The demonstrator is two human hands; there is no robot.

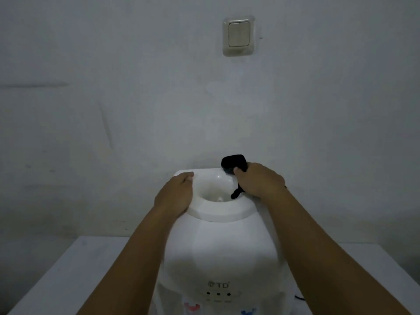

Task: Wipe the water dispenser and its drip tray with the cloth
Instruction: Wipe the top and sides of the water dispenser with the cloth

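surface: white table [68, 276], plain top, its far edge meeting the wall; a thin dark cable [299, 298] lies on it at the right, just beside the dispenser base.
room: dim light; grey-white wall [113, 98] with scuffs and faint streaks; a cream wall switch [238, 35] set high, right of centre.
water dispenser [218, 246]: white tabletop unit, upright on the table, close to the camera; letters "td" on the front over three small dark dots; a pink mark and a blue mark low on the front, cut by the frame edge.
top collar [220, 213]: round white ring around an open funnel-shaped well; no bottle seated.
drip tray: out of frame, below the lower edge.
left hand [175, 194]: palm down on the left side of the collar; fingers pressed together and curled over the rim, tips touching the far-left edge; forearm comes up from lower left.
right hand [261, 181]: on the far-right part of the collar, knuckles up; fingers closed in a fist around the cloth, thumb tip pressing it from the left.
cloth [234, 163]: black, bunched; one lump sticks out beyond the fingers at the collar's back edge, a narrow tail hangs under the hand into the well's right side.
contact: cloth touches the rim at the back right; how firmly, cannot tell.
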